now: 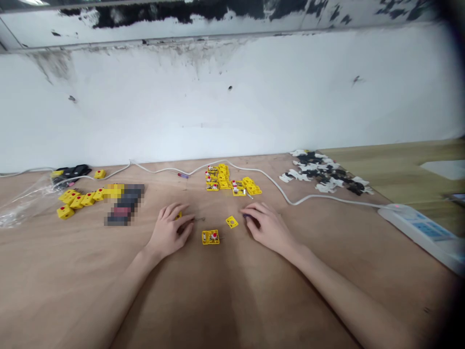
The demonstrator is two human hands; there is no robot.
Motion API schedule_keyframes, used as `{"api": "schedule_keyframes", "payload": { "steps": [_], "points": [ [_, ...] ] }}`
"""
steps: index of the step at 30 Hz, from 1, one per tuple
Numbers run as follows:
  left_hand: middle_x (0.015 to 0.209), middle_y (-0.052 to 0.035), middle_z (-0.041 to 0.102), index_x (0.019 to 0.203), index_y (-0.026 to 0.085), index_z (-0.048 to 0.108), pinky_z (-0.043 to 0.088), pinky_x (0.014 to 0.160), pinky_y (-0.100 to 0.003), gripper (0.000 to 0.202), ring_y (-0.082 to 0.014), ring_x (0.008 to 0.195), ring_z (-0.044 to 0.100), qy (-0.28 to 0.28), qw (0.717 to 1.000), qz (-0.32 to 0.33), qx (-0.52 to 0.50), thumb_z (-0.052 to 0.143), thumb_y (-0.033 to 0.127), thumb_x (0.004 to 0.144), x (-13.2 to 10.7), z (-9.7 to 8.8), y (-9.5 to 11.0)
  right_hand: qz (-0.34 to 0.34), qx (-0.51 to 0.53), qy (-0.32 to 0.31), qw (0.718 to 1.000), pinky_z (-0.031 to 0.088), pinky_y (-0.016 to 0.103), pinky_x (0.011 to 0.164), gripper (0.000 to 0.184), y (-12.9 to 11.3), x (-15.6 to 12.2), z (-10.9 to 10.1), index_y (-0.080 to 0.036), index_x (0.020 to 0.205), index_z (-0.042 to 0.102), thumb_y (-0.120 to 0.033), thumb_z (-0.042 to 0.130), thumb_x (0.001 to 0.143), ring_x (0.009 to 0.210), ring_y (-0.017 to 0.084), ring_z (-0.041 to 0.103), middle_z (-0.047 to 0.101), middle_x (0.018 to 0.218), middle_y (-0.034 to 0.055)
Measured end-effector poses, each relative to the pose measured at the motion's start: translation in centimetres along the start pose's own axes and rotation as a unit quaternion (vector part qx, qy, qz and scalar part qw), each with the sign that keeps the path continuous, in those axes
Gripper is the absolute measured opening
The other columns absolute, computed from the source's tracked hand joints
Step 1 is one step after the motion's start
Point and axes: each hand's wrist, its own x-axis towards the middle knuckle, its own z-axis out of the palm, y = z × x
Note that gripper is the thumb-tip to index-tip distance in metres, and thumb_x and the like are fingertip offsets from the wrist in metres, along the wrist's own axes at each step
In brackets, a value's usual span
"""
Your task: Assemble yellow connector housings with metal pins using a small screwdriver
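My left hand (170, 230) rests on the plywood table (232, 286) with its fingers curled around a small yellow plastic part (178, 215), mostly hidden. My right hand (269, 227) pinches a small dark part (247, 216) at its fingertips. Between the hands lie a square yellow board (210, 237) with a red button and a smaller yellow piece (231, 222). A thin metal bit (199, 219) sits just past my left fingertips. Farther ahead is a heap of yellow boards (222, 178) with red-and-white fittings.
At the left lie a row of yellow blocks (78, 199), a pixelated patch (123, 203) and a clear plastic bag (22, 206). A red-handled screwdriver (183, 175) lies along the back. Black-and-white pieces (323, 172), a white cable (290, 196) and a power strip (414, 225) are at the right.
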Motion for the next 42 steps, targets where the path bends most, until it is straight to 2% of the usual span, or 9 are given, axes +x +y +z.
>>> {"api": "schedule_keyframes", "payload": {
  "steps": [3,8,15,20,23,25,32,37,42],
  "points": [
    [0.133,-0.0058,0.061,0.107,0.028,0.074,0.040,0.102,-0.051,0.022,-0.0305,0.128,0.048,-0.003,1.000,0.008,-0.019,0.059,0.028,0.091,0.0,0.3,0.1,-0.006,0.015,-0.023,1.000,0.051,0.045,0.086,0.023,0.0,-0.1,0.2,-0.021,0.105,0.069,-0.014,0.050,0.094,0.095,0.027,0.060,0.067,0.101,0.0084],
    [0.124,-0.0060,0.065,0.090,0.023,0.072,0.041,0.101,-0.048,0.013,-0.0283,0.126,0.049,0.005,0.997,-0.004,-0.074,0.059,0.024,0.091,0.0,0.3,0.3,-0.018,0.053,-0.034,0.998,0.053,0.042,0.087,0.030,-0.4,-0.2,0.2,-0.023,0.121,0.065,-0.015,0.046,0.098,0.099,0.025,0.062,0.063,0.108,0.0097],
    [0.113,-0.0054,0.068,0.095,0.021,0.064,0.038,0.103,-0.046,0.010,-0.0249,0.122,0.052,0.008,0.991,-0.008,-0.133,0.054,0.018,0.094,0.1,0.0,0.6,-0.061,0.119,0.043,0.990,0.052,0.037,0.091,0.037,-1.1,-0.6,-0.3,-0.025,0.124,0.063,-0.011,0.041,0.099,0.105,0.022,0.062,0.059,0.115,0.0097],
    [0.106,-0.0061,0.067,0.093,0.022,0.063,0.042,0.101,-0.043,0.010,-0.0226,0.113,0.056,0.074,0.955,-0.100,-0.269,0.054,0.026,0.096,-0.2,0.5,2.8,-0.067,0.135,0.015,0.988,0.051,0.040,0.091,0.035,-3.5,-0.5,0.3,-0.025,0.126,0.063,-0.012,0.047,0.097,0.105,0.023,0.060,0.060,0.114,0.0102],
    [0.114,-0.0068,0.062,0.092,0.023,0.066,0.039,0.106,-0.045,0.013,-0.0239,0.118,0.053,0.118,0.921,-0.179,-0.324,0.057,0.032,0.095,-0.6,0.9,4.9,-0.072,0.159,0.037,0.984,0.052,0.037,0.084,0.030,-5.7,-0.3,1.1,-0.026,0.123,0.065,-0.017,0.055,0.097,0.097,0.022,0.061,0.063,0.106,0.0080],
    [0.118,-0.0065,0.060,0.092,0.024,0.067,0.036,0.109,-0.047,0.013,-0.0244,0.120,0.052,0.123,0.911,-0.197,-0.340,0.059,0.034,0.094,-0.8,1.1,6.2,-0.067,0.190,0.051,0.978,0.052,0.035,0.081,0.029,-7.1,-0.2,1.7,-0.026,0.124,0.065,-0.017,0.056,0.097,0.093,0.021,0.061,0.065,0.103,0.0066],
    [0.112,-0.0076,0.062,0.091,0.023,0.070,0.043,0.101,-0.044,0.011,-0.0240,0.114,0.053,0.092,0.933,-0.113,-0.330,0.061,0.029,0.093,-1.0,1.0,8.0,-0.037,0.243,0.091,0.965,0.050,0.035,0.082,0.015,-9.1,-0.4,2.9,-0.024,0.104,0.069,-0.015,0.059,0.096,0.087,0.017,0.062,0.070,0.096,0.0032],
    [0.111,-0.0062,0.065,0.101,0.026,0.070,0.042,0.099,-0.045,0.013,-0.0242,0.111,0.056,0.056,0.966,-0.063,-0.244,0.061,0.024,0.092,-0.8,0.6,6.3,-0.066,0.199,0.073,0.975,0.049,0.035,0.078,0.016,-7.8,0.0,2.9,-0.021,0.104,0.069,-0.013,0.056,0.097,0.083,0.018,0.059,0.071,0.094,0.0041],
    [0.112,-0.0075,0.067,0.119,0.023,0.060,0.046,0.093,-0.043,0.034,-0.0244,0.104,0.060,0.018,0.975,-0.075,-0.211,0.065,0.024,0.086,-0.8,0.4,4.3,-0.068,0.145,0.032,0.987,0.049,0.035,0.074,0.016,-5.7,0.2,3.3,-0.021,0.102,0.072,-0.017,0.057,0.097,0.082,0.021,0.056,0.069,0.086,0.0056]
  ]
}}
